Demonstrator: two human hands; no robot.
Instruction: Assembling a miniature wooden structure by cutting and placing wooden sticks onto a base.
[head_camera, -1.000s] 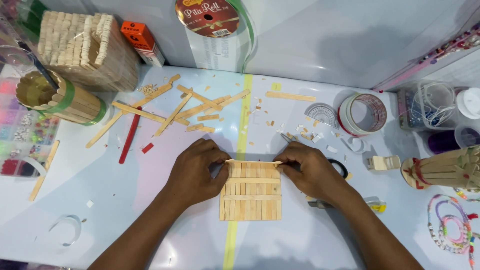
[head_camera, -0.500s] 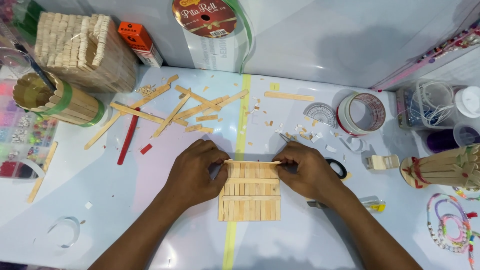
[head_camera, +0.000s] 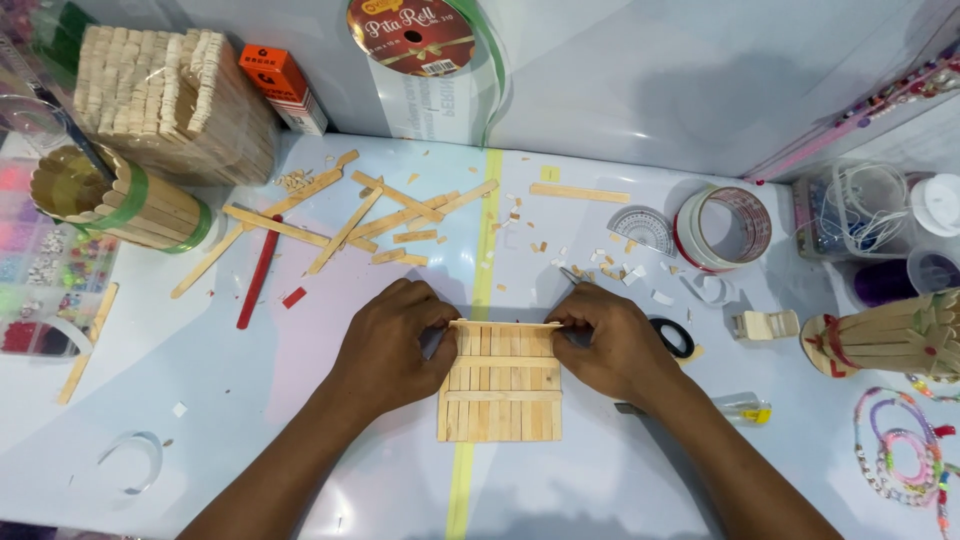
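A square panel of pale wooden craft sticks (head_camera: 500, 392) lies flat on the white table, over a yellow-green tape line. A thin cross stick (head_camera: 505, 324) runs along the panel's far edge. My left hand (head_camera: 392, 343) pinches the left end of that stick and rests on the panel's upper left corner. My right hand (head_camera: 612, 343) pinches the right end at the upper right corner. Two more cross sticks lie across the panel's middle and lower part.
Loose craft sticks (head_camera: 340, 222) and a red stick (head_camera: 258, 272) are scattered far left. A stick-covered cup (head_camera: 120, 200), a stick bundle (head_camera: 170, 95), a tape roll (head_camera: 722, 226), a small protractor (head_camera: 642, 228), black-handled scissors (head_camera: 672, 338), a ribbon spool (head_camera: 425, 40) and bead strings (head_camera: 900, 445) surround the work spot.
Both hands stay on the top cross stick; the panel and hands have barely shifted.
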